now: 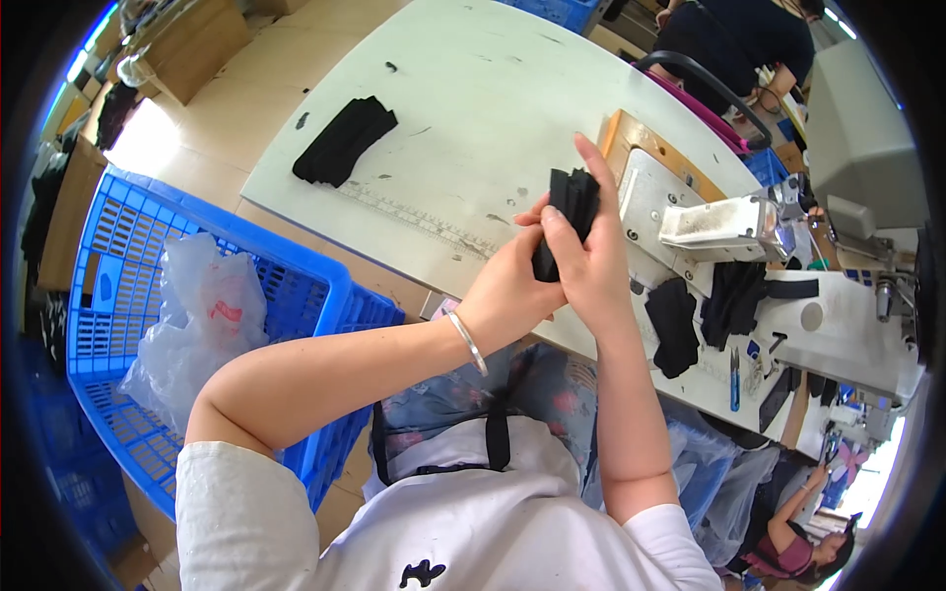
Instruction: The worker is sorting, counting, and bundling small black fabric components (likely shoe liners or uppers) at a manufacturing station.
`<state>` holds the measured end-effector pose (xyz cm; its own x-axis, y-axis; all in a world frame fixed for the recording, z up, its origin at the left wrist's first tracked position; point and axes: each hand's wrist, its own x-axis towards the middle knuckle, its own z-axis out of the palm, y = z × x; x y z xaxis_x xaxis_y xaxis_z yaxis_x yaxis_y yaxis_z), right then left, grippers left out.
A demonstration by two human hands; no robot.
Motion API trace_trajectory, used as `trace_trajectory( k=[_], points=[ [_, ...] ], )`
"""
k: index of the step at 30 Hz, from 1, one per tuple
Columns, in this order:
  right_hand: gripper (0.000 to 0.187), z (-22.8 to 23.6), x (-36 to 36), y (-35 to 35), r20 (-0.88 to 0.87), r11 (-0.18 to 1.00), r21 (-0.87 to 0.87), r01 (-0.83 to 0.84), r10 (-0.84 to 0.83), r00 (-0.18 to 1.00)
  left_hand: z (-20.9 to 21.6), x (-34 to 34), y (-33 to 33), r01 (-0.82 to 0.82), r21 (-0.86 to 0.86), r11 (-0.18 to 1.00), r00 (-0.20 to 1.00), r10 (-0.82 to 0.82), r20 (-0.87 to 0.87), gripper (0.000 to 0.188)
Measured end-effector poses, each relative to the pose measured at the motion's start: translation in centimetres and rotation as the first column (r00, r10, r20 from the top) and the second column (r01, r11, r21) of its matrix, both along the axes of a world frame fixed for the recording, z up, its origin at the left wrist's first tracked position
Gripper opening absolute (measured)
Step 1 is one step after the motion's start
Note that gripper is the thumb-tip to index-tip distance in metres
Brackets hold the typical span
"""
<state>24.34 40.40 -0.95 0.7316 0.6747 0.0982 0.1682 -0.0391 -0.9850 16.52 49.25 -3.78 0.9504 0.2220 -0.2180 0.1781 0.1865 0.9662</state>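
Over the table [443, 108], my left hand [512, 283] wraps a black bundle [573, 194] and my right hand [595, 268], partly spread, pinches it, where I judge light, even pressure best aligns its folds

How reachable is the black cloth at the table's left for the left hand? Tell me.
Probably yes: nothing stands on the tabletop between the left hand and black cloth, though that hand holds a black bundle.
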Motion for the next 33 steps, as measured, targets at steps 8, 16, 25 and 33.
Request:
trace_trajectory(
  k=[8,16,25,33],
  points=[
    [0.051,-1.1,-0.7,0.2,0.206,0.990,-0.135,0.026,0.002,0.979,-1.9,1.1,1.0,-0.306,0.186,0.934,0.943,0.271,0.192,0.029],
    [0.032,-2.3,0.3,1.1,0.261,0.984,0.007,0.176,-0.172,0.950,0.1,1.2,2.6,-0.162,0.515,0.842,0.977,0.065,0.202,0.049],
    [0.039,-2.5,1.6,-0.4,0.704,0.850,-0.331,0.409,-0.066,0.707,5.3,-2.1,13.8,0.032,0.982,0.185,0.975,0.211,-0.071,0.060],
    [0.044,-3.9,1.2,-1.3,0.830,0.812,-0.402,0.423,0.127,0.544,0.0,-1.9,21.8,0.041,0.954,0.298,0.905,0.394,-0.162,0.058]
  ],
)
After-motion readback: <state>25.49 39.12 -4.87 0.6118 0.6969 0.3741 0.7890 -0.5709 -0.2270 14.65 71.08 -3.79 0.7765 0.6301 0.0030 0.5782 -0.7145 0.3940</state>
